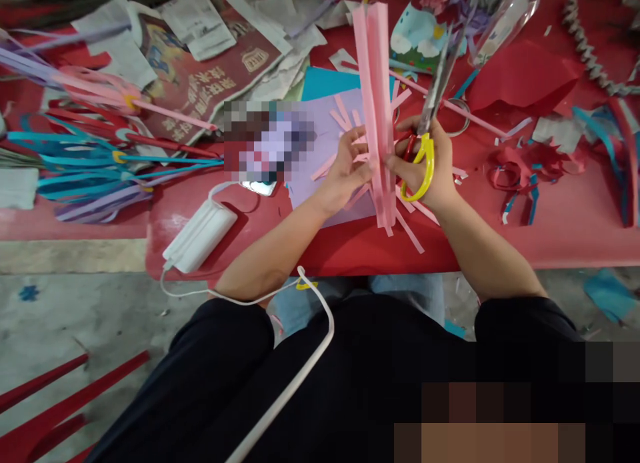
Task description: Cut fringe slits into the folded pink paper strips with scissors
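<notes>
A long folded pink paper strip (377,103) stands upright between my hands above the purple sheets (313,129). My left hand (347,169) pinches its left edge near the lower half. With thumb and fingers, my right hand (430,159) holds the strip's right edge and also the scissors (426,173), whose yellow handle rests in the palm and whose blades point up and away. Thin cut pink strips (410,231) lie fanned on the purple sheets under both hands. A blue sheet (327,83) shows behind them.
Left are a white power bank (200,236) with its cable, blue and purple paper bundles (90,163), and newspapers (200,63). A plastic bottle (510,23) lies at the back right. Red scraps (515,169) and red paper (525,76) are on the right of the red table (565,239).
</notes>
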{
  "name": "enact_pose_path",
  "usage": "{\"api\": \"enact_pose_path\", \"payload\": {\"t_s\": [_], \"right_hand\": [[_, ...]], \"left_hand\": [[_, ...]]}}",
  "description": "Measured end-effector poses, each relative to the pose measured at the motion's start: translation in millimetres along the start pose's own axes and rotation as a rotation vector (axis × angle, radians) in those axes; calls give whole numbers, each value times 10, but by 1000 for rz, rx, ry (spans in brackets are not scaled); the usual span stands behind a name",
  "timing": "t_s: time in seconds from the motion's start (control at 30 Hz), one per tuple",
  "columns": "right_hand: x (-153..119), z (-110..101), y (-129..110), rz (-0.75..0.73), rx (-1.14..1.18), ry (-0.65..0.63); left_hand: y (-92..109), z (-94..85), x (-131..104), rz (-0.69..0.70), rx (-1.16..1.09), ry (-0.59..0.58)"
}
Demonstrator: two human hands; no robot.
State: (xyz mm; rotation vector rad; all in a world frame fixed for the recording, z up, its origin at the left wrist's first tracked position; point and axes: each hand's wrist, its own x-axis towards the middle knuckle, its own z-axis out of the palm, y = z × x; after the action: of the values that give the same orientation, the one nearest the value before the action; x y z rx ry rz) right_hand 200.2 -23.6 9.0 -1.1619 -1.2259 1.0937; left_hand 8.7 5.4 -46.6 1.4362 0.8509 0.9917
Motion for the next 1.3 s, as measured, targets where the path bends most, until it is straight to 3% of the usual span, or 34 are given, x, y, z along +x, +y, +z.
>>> {"api": "enact_pose_path", "payload": {"t_s": [0.07,0.17,0.47,0.67,0.77,0.93,1.0,1.13,1.3], "right_hand": [[-47,71,-44,3,-8,3],[-68,127,-49,-9,33,31],[-18,70,13,-18,39,29],[-10,83,76,-5,39,14],[32,59,143,-15,35,27],[120,-22,181,-29,61,56],[140,-45,162,-19,54,56],[127,-44,126,39,72,-6],[-54,-26,102,84,27,-184]], "left_hand": [[8,103,-26,-60,-177,-46],[52,178,-48,-116,-189,-29],[162,97,-72,-73,-195,60],[201,89,-57,-137,-54,64],[192,70,-54,-146,-59,11],[258,19,-52,-266,-248,-160],[298,-3,-51,-288,-305,-176],[327,-65,-15,-253,-351,-31],[122,-309,228,-122,-381,358]]}}
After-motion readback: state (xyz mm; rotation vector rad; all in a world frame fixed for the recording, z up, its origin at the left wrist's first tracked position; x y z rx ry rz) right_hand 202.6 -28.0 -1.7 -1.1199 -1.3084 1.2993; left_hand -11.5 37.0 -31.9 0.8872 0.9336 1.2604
